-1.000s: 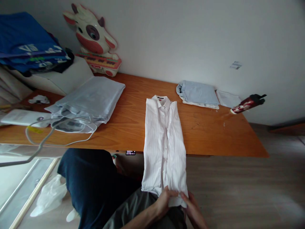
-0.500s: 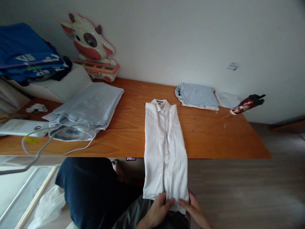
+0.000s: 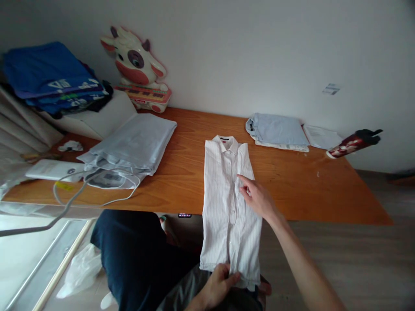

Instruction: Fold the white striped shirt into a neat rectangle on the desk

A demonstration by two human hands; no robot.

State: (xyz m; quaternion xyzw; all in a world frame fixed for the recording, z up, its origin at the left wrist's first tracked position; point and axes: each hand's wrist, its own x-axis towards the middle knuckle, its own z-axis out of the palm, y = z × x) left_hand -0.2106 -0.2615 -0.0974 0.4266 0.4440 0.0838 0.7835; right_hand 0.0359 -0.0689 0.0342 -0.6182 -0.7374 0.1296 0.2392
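Note:
A white pin-striped button-up shirt (image 3: 216,194), folded lengthwise into a long strip, lies with its collar on the wooden table and its lower half hanging past the front edge. At the hem, my left hand (image 3: 218,283) grips the cloth, thumb on top and the other fingers partly hidden. Over the shirt's right half, around mid-length, is my right hand (image 3: 256,196), index finger stretched out and thumb apart from it. Its fingertips are at the fabric near the button line; whether they press on it I cannot tell.
Left on the table (image 3: 181,172) lie a pale folded garment stack (image 3: 136,136), a cable (image 3: 69,207) and a white box-like device (image 3: 55,169). Behind stand a cow toy keyboard (image 3: 139,69) and blue clothes (image 3: 48,69). Folded light-blue clothes (image 3: 280,129) and a dark red bottle (image 3: 353,143) are at right.
My right hand has let go of the hem and moved up over the middle of the shirt. My left hand stays at the hem. The view has shifted slightly left.

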